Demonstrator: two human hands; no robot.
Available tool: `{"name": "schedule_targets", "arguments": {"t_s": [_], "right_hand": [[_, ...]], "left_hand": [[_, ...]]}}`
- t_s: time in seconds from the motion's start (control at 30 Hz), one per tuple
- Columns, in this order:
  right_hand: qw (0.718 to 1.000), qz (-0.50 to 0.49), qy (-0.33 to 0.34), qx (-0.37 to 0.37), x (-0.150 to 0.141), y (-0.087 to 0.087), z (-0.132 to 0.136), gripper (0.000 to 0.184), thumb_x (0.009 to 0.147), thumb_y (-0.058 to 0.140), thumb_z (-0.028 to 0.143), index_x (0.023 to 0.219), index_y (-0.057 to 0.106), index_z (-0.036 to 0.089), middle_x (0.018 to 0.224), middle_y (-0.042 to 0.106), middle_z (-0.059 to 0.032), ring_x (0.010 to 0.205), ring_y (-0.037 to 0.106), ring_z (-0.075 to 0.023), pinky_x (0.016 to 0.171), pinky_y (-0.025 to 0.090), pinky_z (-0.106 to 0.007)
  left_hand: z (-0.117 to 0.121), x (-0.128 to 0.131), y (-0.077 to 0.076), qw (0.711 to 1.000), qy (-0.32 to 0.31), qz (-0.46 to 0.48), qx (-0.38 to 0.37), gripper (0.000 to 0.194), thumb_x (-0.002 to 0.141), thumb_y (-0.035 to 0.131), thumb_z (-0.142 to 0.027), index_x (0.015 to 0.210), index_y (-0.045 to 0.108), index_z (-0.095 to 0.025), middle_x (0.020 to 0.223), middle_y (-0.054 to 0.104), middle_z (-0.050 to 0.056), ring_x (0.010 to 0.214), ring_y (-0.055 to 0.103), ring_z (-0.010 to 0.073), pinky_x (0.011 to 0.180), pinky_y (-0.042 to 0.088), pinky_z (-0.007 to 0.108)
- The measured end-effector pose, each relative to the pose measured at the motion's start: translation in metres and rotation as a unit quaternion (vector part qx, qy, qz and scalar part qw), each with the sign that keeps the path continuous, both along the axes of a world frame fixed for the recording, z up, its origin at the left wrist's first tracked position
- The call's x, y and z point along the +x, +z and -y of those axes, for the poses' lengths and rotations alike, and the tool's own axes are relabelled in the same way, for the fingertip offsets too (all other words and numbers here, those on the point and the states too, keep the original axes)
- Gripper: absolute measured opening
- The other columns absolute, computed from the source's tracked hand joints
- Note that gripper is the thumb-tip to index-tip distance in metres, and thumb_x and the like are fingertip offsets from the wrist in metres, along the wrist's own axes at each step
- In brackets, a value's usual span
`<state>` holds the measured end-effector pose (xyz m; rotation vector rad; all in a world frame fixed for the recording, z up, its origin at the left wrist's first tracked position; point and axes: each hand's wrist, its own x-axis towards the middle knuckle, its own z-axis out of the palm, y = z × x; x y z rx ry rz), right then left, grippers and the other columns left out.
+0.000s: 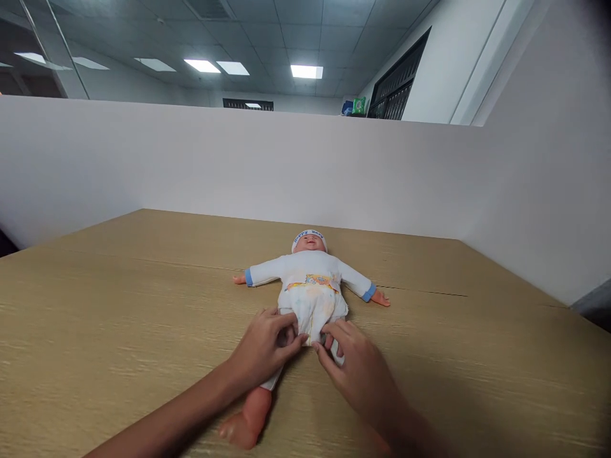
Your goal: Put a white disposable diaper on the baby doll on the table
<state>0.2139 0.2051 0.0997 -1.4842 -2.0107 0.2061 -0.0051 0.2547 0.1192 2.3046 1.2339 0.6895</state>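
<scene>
A baby doll (310, 270) lies on its back on the wooden table (119, 318), head away from me, arms spread. It wears a white long-sleeved top with blue cuffs, a white cap and a white diaper (312, 308). My left hand (265, 346) is closed around the doll's leg at the diaper's lower left edge. My right hand (356, 366) pinches the diaper's lower right edge, covering the doll's other leg. One bare orange foot (245, 420) shows below my left wrist.
White partition walls (191, 165) enclose the table at the back and right. Beyond them are ceiling lights and a dark window frame (398, 79).
</scene>
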Motion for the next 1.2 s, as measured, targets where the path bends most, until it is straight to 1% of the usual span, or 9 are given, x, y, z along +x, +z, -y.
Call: {"name": "schedule_targets", "arguments": {"t_s": [0.1,0.2,0.3,0.53,0.67,0.8,0.97,1.1,1.2], "right_hand": [[1.000,-0.016,0.001,0.011,0.000,0.001,0.007,0.004,0.101,0.066,0.023,0.101,0.069,0.026,0.105,0.069,-0.0039,0.088,0.063,-0.0241,0.078,0.047,-0.036],[0.999,-0.031,0.005,0.007,-0.001,0.000,0.012,0.010,0.103,0.065,0.026,0.112,0.070,0.027,0.118,0.070,-0.0058,0.097,0.064,-0.0272,0.086,0.050,-0.040],[0.999,-0.049,0.012,-0.002,-0.001,-0.003,0.013,0.014,0.103,0.064,0.028,0.116,0.069,0.028,0.125,0.069,-0.0063,0.103,0.064,-0.0288,0.093,0.050,-0.044],[0.998,-0.050,0.014,0.024,-0.004,-0.004,0.011,0.009,0.101,0.066,0.028,0.109,0.066,0.025,0.102,0.072,-0.0054,0.097,0.063,-0.0285,0.093,0.048,-0.043],[0.998,-0.064,-0.009,0.006,-0.003,-0.002,0.005,0.007,0.100,0.064,0.031,0.099,0.064,0.025,0.088,0.067,-0.0036,0.086,0.061,-0.0255,0.077,0.046,-0.035],[0.994,-0.109,-0.028,-0.014,0.001,-0.002,-0.002,0.011,0.098,0.065,0.035,0.096,0.062,0.025,0.081,0.064,-0.0005,0.072,0.059,-0.0206,0.068,0.042,-0.031],[0.985,-0.165,-0.045,-0.030,0.008,0.002,-0.003,0.016,0.097,0.065,0.038,0.104,0.064,0.024,0.098,0.076,-0.0026,0.068,0.059,-0.0188,0.068,0.043,-0.032],[0.986,-0.151,-0.049,-0.050,0.012,0.004,-0.002,0.014,0.096,0.068,0.037,0.103,0.071,0.026,0.098,0.080,-0.0016,0.071,0.063,-0.0209,0.071,0.044,-0.034],[0.991,-0.119,-0.034,-0.044,0.011,0.003,-0.002,0.015,0.098,0.066,0.039,0.099,0.075,0.026,0.098,0.080,-0.0030,0.083,0.067,-0.0245,0.075,0.044,-0.035]], "left_hand": [[0.003,-0.003,-0.002,0.998,-0.023,0.047,0.029,0.025,0.103,0.066,-0.044,0.088,0.064,-0.023,0.104,0.070,0.006,0.101,0.062,0.0274,0.091,0.043,0.039],[0.005,-0.004,-0.003,0.996,-0.024,0.079,0.041,0.019,0.102,0.066,-0.043,0.100,0.070,-0.024,0.131,0.067,0.009,0.116,0.062,0.0296,0.101,0.045,0.042],[0.006,-0.004,-0.003,0.995,-0.025,0.087,0.041,0.018,0.103,0.066,-0.041,0.105,0.073,-0.025,0.138,0.066,0.010,0.123,0.061,0.0310,0.106,0.044,0.043],[0.003,-0.002,-0.004,0.997,-0.019,0.075,0.010,0.019,0.099,0.067,-0.041,0.092,0.062,-0.023,0.097,0.069,0.004,0.096,0.058,0.0272,0.089,0.043,0.040],[0.001,-0.001,-0.008,0.992,0.019,0.125,-0.016,0.026,0.094,0.072,-0.041,0.109,0.059,-0.024,0.102,0.066,0.002,0.093,0.058,0.0246,0.087,0.044,0.037],[-0.003,-0.001,-0.011,0.971,-0.004,0.224,-0.079,0.036,0.094,0.075,-0.046,0.110,0.051,-0.024,0.104,0.063,0.001,0.095,0.058,0.0216,0.085,0.048,0.034],[-0.007,-0.001,-0.020,0.925,-0.001,0.345,-0.156,0.051,0.087,0.085,-0.047,0.111,0.046,-0.025,0.101,0.060,-0.001,0.094,0.061,0.0189,0.083,0.050,0.031],[-0.003,-0.001,-0.023,0.928,0.063,0.340,-0.141,0.056,0.082,0.088,-0.048,0.117,0.052,-0.024,0.100,0.066,0.000,0.087,0.062,0.0189,0.079,0.049,0.030],[0.000,-0.001,-0.016,0.947,0.055,0.293,-0.124,0.043,0.084,0.085,-0.051,0.109,0.065,-0.021,0.107,0.073,0.005,0.097,0.067,0.0234,0.087,0.052,0.033]]}}
